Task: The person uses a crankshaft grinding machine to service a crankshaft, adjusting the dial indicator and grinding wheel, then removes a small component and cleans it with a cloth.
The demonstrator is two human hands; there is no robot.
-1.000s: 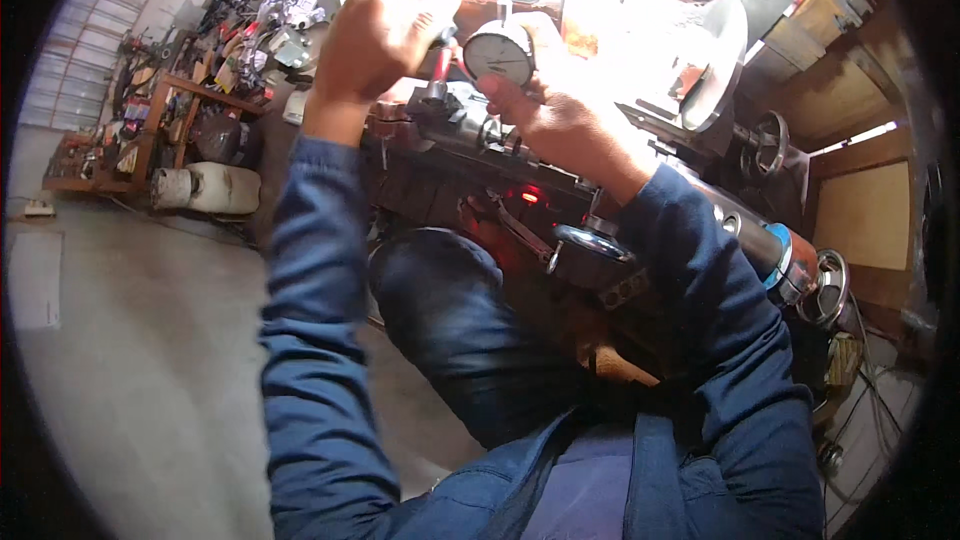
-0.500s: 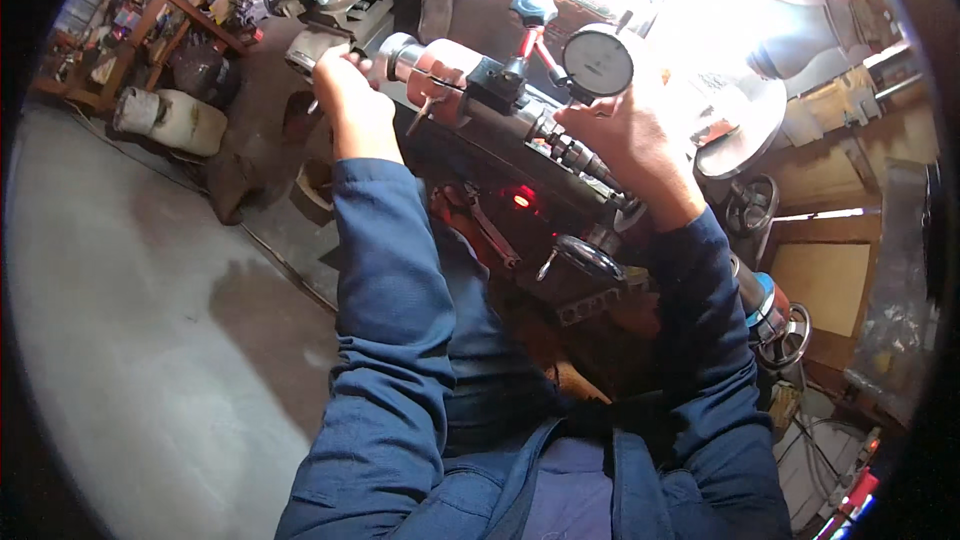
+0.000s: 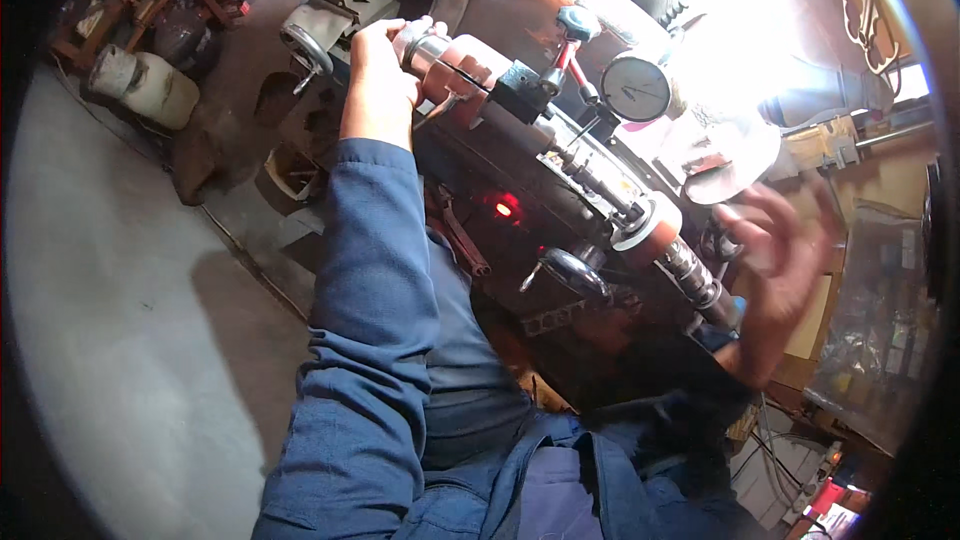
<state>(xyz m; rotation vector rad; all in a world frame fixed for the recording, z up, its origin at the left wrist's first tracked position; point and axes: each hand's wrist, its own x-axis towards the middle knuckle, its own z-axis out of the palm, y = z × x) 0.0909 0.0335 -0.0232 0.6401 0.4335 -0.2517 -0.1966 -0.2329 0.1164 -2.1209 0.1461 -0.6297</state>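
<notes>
My left hand [image 3: 378,85] is closed round the silvery cylindrical end [image 3: 420,45] of a bench machine; some of its fingers are hidden behind that metal. My right hand [image 3: 775,235] is lifted clear at the right, blurred by motion, fingers spread and holding nothing. Between the two runs a stepped metal shaft [image 3: 600,180], mounted lengthwise in the machine. Over it stands a round dial gauge [image 3: 636,89] on a red jointed arm [image 3: 568,62] with a blue knob [image 3: 578,23]. The arm rises from a black block [image 3: 519,92].
A chrome handwheel [image 3: 575,274] juts out below the shaft, and another handwheel [image 3: 307,43] is at the upper left. A red light [image 3: 504,209] glows under the machine. A dirty white canister [image 3: 150,88] lies on the floor at left. Bright lamp glare washes out the upper right.
My right hand has left the area beside the dial gauge and swung right and down. My left hand has shifted onto the machine's cylindrical end. The view has also moved a little.
</notes>
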